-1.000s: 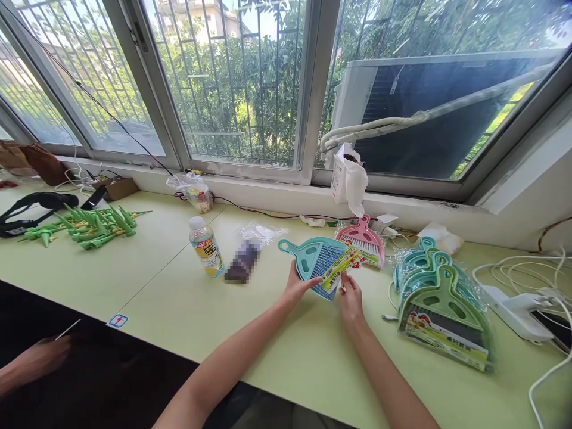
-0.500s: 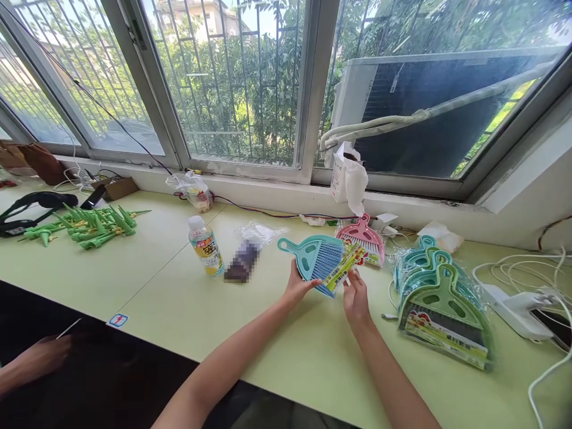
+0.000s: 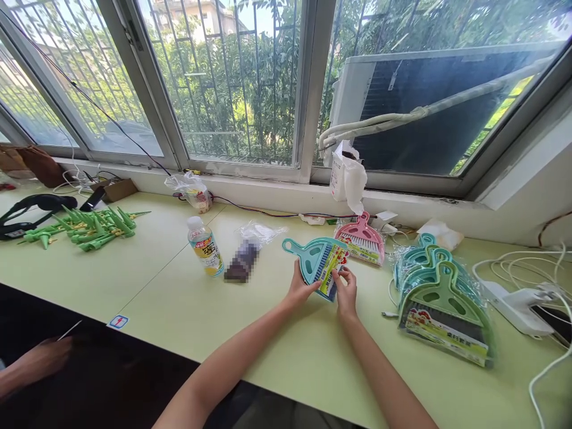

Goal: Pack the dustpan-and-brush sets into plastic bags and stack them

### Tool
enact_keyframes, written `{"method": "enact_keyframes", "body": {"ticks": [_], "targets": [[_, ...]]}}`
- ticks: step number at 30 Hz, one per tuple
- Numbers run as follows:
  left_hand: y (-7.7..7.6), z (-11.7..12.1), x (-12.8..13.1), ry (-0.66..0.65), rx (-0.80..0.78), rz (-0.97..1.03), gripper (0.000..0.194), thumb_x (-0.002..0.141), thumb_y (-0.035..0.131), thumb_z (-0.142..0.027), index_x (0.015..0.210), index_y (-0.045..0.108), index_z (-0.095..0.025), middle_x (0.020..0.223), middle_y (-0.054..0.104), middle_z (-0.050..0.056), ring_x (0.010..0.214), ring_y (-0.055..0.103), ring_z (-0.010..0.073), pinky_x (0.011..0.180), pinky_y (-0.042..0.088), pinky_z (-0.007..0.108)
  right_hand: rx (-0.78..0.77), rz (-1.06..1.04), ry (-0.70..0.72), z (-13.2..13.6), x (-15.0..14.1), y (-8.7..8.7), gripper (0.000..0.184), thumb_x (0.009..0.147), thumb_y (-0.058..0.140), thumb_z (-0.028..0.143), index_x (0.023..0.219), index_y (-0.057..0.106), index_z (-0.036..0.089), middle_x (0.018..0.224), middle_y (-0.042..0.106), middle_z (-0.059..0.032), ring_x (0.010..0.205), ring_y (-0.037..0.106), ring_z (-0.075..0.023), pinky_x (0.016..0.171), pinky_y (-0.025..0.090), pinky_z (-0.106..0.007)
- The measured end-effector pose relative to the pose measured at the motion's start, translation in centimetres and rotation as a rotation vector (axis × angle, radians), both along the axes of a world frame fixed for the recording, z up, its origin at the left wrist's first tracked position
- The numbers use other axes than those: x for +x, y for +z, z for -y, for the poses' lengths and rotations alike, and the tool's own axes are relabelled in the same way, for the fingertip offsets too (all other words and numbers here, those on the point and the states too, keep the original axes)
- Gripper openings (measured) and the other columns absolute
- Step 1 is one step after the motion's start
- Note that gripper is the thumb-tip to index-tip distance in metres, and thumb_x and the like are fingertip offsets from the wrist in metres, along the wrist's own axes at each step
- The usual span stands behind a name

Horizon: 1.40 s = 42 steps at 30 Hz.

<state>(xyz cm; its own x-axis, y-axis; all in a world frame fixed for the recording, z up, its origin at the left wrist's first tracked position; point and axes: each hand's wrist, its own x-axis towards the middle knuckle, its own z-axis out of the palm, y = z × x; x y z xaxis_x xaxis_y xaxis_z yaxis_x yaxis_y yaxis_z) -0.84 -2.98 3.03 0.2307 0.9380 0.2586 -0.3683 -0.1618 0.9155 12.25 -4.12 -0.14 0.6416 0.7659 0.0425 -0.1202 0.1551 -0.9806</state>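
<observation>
A blue dustpan with a small brush lying in it is tilted above the table, its handle to the upper left. My left hand grips it from the left, thumb over the front near its lower edge. A yellow-green printed label card lies across the brush bristles. With bent fingers my right hand pinches the card's right edge. Behind the hands stands a pink dustpan set with a similar card. To the right, several wrapped dustpan sets lean in a row, a green one in front.
A drink bottle and a blurred dark item stand left of my hands. Green cone-shaped pieces are heaped farther left. White cables and a power strip lie at right. Another person's hand shows at lower left.
The label card has turned and moved left, from sticking out past the dustpan's right side to lying flat over the bristles. My right hand has moved slightly left with it.
</observation>
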Motion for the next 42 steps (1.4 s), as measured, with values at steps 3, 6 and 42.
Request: {"method": "enact_keyframes", "body": {"ticks": [3, 6, 42], "targets": [[-0.5, -0.4, -0.2, 0.035, -0.021, -0.017, 0.072, 0.058, 0.081, -0.032, 0.116, 0.04, -0.025, 0.119, 0.057, 0.007, 0.116, 0.053, 0.0269, 0.1, 0.043, 0.045, 0.008, -0.075, 0.021, 0.1, 0.0, 0.4, 0.056, 0.061, 0.075, 0.05, 0.105, 0.051, 0.026, 0.127, 0.053, -0.0056, 0.116, 0.052, -0.022, 0.087, 0.05, -0.032], [-0.7, -0.8, -0.3, 0.045, -0.049, -0.02, 0.076, 0.055, 0.081, -0.032, 0.118, 0.039, -0.024, 0.121, 0.055, 0.007, 0.116, 0.052, 0.0267, 0.1, 0.042, 0.046, 0.024, -0.229, 0.212, 0.3, 0.1, 1.1, 0.06, 0.064, 0.073, 0.049, 0.116, 0.05, 0.029, 0.122, 0.059, -0.0032, 0.107, 0.06, -0.0208, 0.084, 0.053, -0.033], [-1.5, -6.0, -5.1, 0.276, 0.413, -1.272, 0.04, 0.085, 0.033, -0.007, 0.118, 0.05, -0.021, 0.108, 0.061, 0.008, 0.104, 0.055, 0.0204, 0.089, 0.042, 0.033, -0.02, -0.353, 0.277, 0.1, 3.5, 0.6, 0.044, 0.052, 0.082, 0.036, 0.09, 0.065, 0.021, 0.089, 0.073, -0.0036, 0.084, 0.069, -0.0242, 0.069, 0.059, -0.035]]}}
